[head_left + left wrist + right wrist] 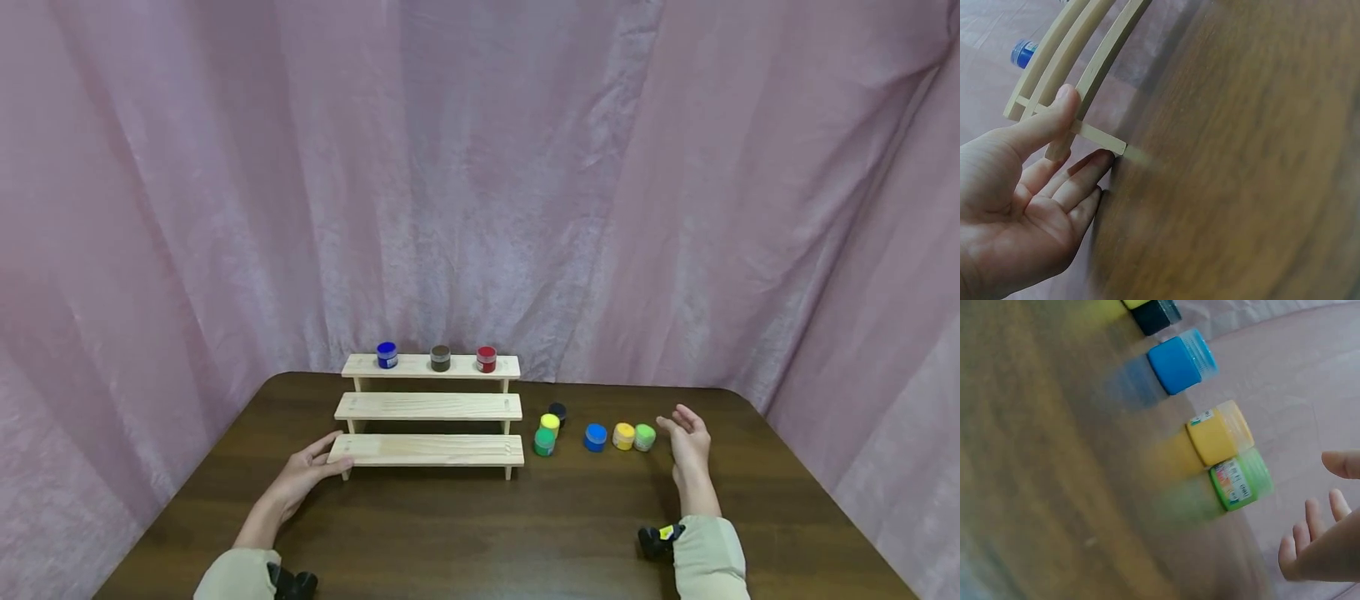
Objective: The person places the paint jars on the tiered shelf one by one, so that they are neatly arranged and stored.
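Observation:
A three-tier wooden display stand [427, 407] bears a dark blue paint jar [387, 356], a brown jar [440, 358] and a red jar [487, 359] on its top step. My left hand [303, 475] grips the left end of the lowest step, thumb above and index finger below, clearly seen in the left wrist view. To the right of a light green jar [644, 437], my right hand [690, 446] hovers with relaxed fingers and holds nothing. Beside that jar stands an orange-yellow jar [1219, 433], then a blue jar [1182, 361].
Close to the stand's right side cluster a green jar [544, 442], a yellow jar [551, 423] and a black jar [557, 412]. All rest on a dark brown wooden table [480, 533]. A pink curtain [480, 183] hangs behind the table's far edge.

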Demonstrator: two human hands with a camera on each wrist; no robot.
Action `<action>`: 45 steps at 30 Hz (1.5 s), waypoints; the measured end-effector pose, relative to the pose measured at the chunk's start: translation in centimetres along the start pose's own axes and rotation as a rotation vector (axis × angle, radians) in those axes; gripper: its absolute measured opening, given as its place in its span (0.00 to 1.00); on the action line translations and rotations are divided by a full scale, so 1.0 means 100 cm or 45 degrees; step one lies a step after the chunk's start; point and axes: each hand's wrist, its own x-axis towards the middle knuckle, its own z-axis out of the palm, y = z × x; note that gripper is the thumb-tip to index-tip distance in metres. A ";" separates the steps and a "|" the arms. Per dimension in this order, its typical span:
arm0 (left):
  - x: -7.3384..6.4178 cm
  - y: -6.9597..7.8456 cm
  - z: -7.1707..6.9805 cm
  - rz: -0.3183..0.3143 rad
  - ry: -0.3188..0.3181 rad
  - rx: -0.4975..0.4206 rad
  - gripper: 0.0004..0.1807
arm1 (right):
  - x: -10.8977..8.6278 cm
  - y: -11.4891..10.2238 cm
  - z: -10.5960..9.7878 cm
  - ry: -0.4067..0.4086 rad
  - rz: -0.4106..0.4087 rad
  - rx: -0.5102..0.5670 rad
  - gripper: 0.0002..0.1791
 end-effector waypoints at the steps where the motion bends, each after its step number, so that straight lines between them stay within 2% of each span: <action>1: 0.000 0.000 0.000 -0.003 0.002 -0.006 0.44 | 0.000 0.002 -0.002 -0.002 0.013 0.017 0.19; 5: -0.001 0.000 0.003 -0.008 -0.006 -0.017 0.44 | -0.002 0.009 -0.008 -0.096 0.069 0.013 0.18; 11: -0.001 0.000 0.003 -0.006 0.000 -0.017 0.45 | 0.000 0.016 -0.009 -0.399 0.205 -0.090 0.37; 15: -0.003 0.000 0.001 -0.014 0.018 -0.009 0.45 | 0.001 0.016 -0.005 -0.547 0.231 -0.158 0.40; 22: -0.001 0.001 0.002 -0.013 0.010 -0.027 0.45 | 0.001 0.017 -0.005 -0.542 0.209 -0.249 0.38; 29: -0.001 -0.001 0.003 -0.026 -0.002 -0.041 0.46 | 0.000 0.019 -0.006 -0.413 0.170 -0.356 0.37; 38: -0.001 0.001 0.005 -0.027 -0.001 -0.041 0.46 | 0.000 0.023 -0.007 -0.382 0.161 -0.380 0.36; 45: -0.002 0.002 0.002 -0.034 -0.008 -0.063 0.46 | -0.001 0.025 -0.005 -0.394 0.154 -0.329 0.35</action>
